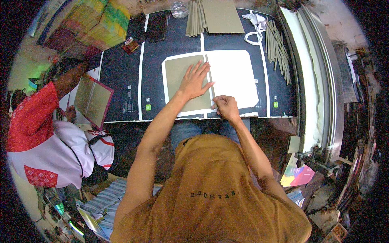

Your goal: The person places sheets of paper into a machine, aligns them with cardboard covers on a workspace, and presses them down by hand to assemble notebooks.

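Note:
A white sheet [237,73] lies flat on the dark work table [121,81]. On its left half sits an olive-grey board [176,75]. My left hand [196,79] presses flat on that board, fingers spread, near the board's right edge. My right hand [225,106] is at the sheet's near edge, fingers pinched on a thin strip [209,77] of board that runs up beside the big board.
A stack of grey boards [221,16] and thin strips [196,18] lies at the table's far edge, with more strips [277,44] and white cloth [255,28] at right. A person in red and white [44,137] at left holds a covered board [93,101]. Coloured paper stacks [93,24] stand far left.

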`<move>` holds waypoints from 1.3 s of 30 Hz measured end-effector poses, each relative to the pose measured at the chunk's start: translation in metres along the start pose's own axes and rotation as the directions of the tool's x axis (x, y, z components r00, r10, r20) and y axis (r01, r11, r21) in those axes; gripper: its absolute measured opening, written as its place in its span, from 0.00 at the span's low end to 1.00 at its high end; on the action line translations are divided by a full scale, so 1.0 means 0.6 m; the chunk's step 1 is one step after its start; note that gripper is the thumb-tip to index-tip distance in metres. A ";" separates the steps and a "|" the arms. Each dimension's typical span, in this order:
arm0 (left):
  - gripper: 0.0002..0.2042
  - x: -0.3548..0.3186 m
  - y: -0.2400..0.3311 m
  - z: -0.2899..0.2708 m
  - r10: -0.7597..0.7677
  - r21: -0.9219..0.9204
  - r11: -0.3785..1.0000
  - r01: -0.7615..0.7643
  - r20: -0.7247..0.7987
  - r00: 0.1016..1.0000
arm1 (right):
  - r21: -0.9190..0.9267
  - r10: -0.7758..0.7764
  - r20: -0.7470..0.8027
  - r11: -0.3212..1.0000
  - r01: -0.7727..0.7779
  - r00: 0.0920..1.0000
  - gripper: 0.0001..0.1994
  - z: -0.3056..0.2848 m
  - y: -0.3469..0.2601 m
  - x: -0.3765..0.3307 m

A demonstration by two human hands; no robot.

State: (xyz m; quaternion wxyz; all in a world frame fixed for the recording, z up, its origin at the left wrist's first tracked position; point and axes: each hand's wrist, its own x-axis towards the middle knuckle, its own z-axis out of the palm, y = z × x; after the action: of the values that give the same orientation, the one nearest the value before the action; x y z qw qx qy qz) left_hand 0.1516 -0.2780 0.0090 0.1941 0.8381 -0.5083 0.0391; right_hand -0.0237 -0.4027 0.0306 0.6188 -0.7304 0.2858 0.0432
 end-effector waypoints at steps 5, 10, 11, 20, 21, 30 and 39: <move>0.37 0.000 -0.002 0.005 -0.003 0.009 1.000 0.003 -0.002 1.000 | 0.104 0.059 0.009 0.993 -0.060 0.998 0.13 -0.002 0.003 -0.034; 0.37 0.001 -0.001 0.000 -0.008 -0.003 1.000 0.008 0.006 1.000 | 0.081 0.046 -0.102 0.996 -0.037 0.994 0.12 -0.013 0.018 -0.090; 0.37 0.001 -0.002 0.000 -0.005 0.002 1.000 0.005 0.010 1.000 | 0.110 -0.008 -0.160 0.994 0.026 0.987 0.11 -0.013 0.025 -0.102; 0.37 0.000 -0.003 0.000 -0.013 -0.006 1.000 0.013 0.037 0.999 | -0.179 -0.179 -0.199 0.973 0.144 0.964 0.11 -0.030 -0.015 -0.139; 0.37 0.001 -0.004 0.000 -0.014 -0.003 1.000 0.014 0.040 0.999 | -0.230 -0.212 -0.175 0.958 0.169 0.961 0.11 -0.028 -0.024 -0.139; 0.33 0.008 -0.008 -0.012 0.002 -0.161 0.987 -0.012 -0.065 0.998 | -0.622 -0.605 -0.108 0.660 0.421 0.789 0.12 0.009 -0.005 -0.086; 0.25 0.002 -0.034 0.012 -0.171 -0.459 0.887 0.045 -0.236 0.957 | -0.497 -0.321 -0.241 0.851 0.168 0.916 0.18 0.016 -0.061 -0.049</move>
State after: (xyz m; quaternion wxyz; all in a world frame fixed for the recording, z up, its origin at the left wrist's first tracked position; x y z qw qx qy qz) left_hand 0.1686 -0.2733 -0.0034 0.4515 0.7845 -0.4245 0.0237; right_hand -0.0283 -0.3807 0.0728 0.3716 -0.8854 0.2654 -0.0865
